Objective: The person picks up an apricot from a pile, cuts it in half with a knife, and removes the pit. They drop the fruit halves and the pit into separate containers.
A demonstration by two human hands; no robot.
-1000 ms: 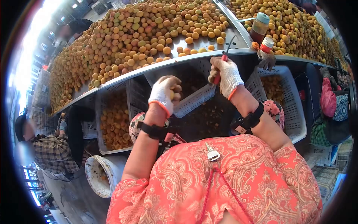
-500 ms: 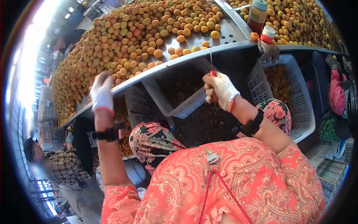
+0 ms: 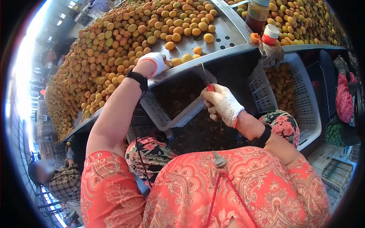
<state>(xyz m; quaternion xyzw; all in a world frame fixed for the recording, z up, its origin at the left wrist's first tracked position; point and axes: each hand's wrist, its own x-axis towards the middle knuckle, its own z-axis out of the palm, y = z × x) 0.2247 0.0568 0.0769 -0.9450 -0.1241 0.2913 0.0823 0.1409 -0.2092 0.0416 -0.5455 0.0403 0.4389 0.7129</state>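
My left hand [image 3: 154, 62], in a white glove with an orange cuff, is at the metal table's front rim, its fingers curled over an apricot [image 3: 168, 64] that shows only partly. Beside those fingertips lie a few loose apricots [image 3: 186, 58]. In my gloved right hand [image 3: 223, 103] is a knife [image 3: 210, 87] with a red handle, held in closed fingers over the dark space below the rim. Its thin blade points up toward the table edge. A large heap of apricots [image 3: 114, 49] covers the table to the left and behind.
Below the rim stands a pale crate [image 3: 163, 114] with dark contents. To the right is another crate [image 3: 310, 98] holding orange fruit. A red jar [image 3: 270, 35] and a bottle of dark liquid [image 3: 257, 16] stand on the divider. People sit at far left and far right.
My left hand has moved right along the rim to the loose apricots near the middle. The right hand, still holding the knife, has dropped slightly.
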